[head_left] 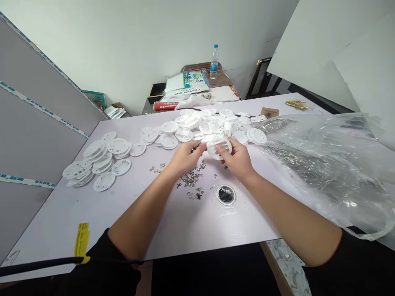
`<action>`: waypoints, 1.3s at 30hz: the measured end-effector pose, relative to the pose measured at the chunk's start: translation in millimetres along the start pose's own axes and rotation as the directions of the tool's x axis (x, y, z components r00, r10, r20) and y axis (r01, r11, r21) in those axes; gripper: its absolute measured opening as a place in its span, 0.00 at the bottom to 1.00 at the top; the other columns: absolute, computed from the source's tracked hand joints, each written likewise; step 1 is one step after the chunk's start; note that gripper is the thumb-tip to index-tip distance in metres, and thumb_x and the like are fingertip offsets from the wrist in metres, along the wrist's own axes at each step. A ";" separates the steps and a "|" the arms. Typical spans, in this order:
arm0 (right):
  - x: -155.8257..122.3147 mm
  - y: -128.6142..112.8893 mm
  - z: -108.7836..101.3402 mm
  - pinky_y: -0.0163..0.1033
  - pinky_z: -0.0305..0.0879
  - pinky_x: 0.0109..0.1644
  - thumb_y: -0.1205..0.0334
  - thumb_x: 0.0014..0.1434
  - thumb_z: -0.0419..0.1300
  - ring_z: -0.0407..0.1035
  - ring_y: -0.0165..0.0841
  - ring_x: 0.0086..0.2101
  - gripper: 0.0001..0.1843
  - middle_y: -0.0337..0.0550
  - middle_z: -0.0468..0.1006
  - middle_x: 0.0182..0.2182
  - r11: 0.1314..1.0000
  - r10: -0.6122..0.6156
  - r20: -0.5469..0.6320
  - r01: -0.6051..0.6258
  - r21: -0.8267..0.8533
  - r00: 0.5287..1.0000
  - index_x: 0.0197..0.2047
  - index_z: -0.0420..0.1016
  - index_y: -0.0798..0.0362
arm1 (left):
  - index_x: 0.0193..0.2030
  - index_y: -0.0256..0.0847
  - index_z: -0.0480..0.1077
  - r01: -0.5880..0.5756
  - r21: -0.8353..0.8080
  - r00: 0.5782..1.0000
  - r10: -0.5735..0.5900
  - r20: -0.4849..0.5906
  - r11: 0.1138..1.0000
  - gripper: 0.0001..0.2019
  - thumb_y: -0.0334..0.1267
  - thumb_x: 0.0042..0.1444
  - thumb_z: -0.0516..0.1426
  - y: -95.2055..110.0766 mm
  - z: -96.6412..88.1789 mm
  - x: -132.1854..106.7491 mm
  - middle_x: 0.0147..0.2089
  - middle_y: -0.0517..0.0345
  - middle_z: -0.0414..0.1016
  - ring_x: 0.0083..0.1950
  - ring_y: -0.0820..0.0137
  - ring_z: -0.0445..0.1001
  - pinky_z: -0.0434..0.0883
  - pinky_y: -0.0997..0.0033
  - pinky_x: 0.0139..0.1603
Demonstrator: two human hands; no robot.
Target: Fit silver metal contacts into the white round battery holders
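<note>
My right hand point(237, 158) grips a round white plastic disc point(215, 151) tilted up above the table, thumb on its face. Close by on its left is my left hand point(189, 156), with thumb and fingers pinched at the disc's edge; whatever is between them is too small to name. Below the hands lies a loose heap of small metal parts point(191, 179). A large pile of similar white discs point(191, 121) spreads behind the hands. Further left, more discs point(105, 158) lie in overlapping stacks, some with small metal bits on them.
A clear plastic bag point(327, 160) covers the table's right side. A round black grommet point(226, 195) sits in the tabletop. Gold-coloured pieces point(296, 105) lie at the far right. Behind stands a water bottle point(214, 62). A black cable point(40, 265) with a yellow tag crosses the lower left.
</note>
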State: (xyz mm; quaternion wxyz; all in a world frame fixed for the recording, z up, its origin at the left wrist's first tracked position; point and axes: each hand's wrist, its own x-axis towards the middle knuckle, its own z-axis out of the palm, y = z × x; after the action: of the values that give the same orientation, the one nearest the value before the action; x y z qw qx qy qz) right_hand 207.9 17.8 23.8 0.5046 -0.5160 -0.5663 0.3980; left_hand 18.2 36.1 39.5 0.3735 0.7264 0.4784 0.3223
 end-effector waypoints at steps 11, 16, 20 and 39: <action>2.9 2.6 -1.4 0.40 0.70 0.21 0.50 0.59 0.63 0.75 0.38 0.27 0.13 0.45 0.77 0.32 0.981 0.165 -0.019 -0.162 0.101 0.986 0.41 0.70 0.50 | 0.41 0.49 0.78 -0.108 0.546 0.991 0.043 0.130 0.831 0.10 0.36 0.61 0.55 -17.5 11.6 4.5 0.44 0.60 0.78 0.40 0.67 0.74 0.63 0.68 0.35; 3.5 0.3 0.2 0.38 0.71 0.22 0.52 0.59 0.62 0.75 0.35 0.27 0.13 0.44 0.78 0.34 0.969 0.207 0.047 -0.212 0.130 0.977 0.43 0.69 0.50 | 0.37 0.44 0.75 -0.108 0.522 0.994 0.077 0.080 0.846 0.08 0.33 0.62 0.54 -20.0 7.0 4.5 0.42 0.58 0.76 0.39 0.67 0.73 0.63 0.67 0.36; 1.7 -3.3 1.6 0.37 0.71 0.23 0.55 0.58 0.63 0.74 0.34 0.27 0.13 0.43 0.78 0.34 0.967 0.192 0.088 -0.204 0.152 0.977 0.43 0.69 0.51 | 0.37 0.40 0.70 -0.045 0.298 0.993 0.076 -0.091 0.954 0.04 0.33 0.62 0.54 -13.2 -5.9 -1.8 0.41 0.56 0.76 0.38 0.69 0.71 0.65 0.68 0.39; -6.1 0.3 4.5 0.40 0.72 0.37 0.51 0.55 0.68 0.75 0.34 0.31 0.17 0.41 0.79 0.32 0.991 0.113 0.152 -0.123 0.056 0.982 0.40 0.68 0.51 | 0.42 0.43 0.79 0.005 -0.095 0.980 -0.024 -0.200 0.995 0.10 0.40 0.61 0.57 -11.5 -8.3 -35.9 0.35 0.56 0.74 0.28 0.75 0.62 0.61 0.71 0.29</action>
State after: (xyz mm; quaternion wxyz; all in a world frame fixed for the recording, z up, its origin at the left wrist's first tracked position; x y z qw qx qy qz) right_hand 203.2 12.1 21.7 0.4529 -0.5009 -0.5576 0.4828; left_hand -5.9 7.5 30.0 0.3593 0.6683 0.5034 0.4133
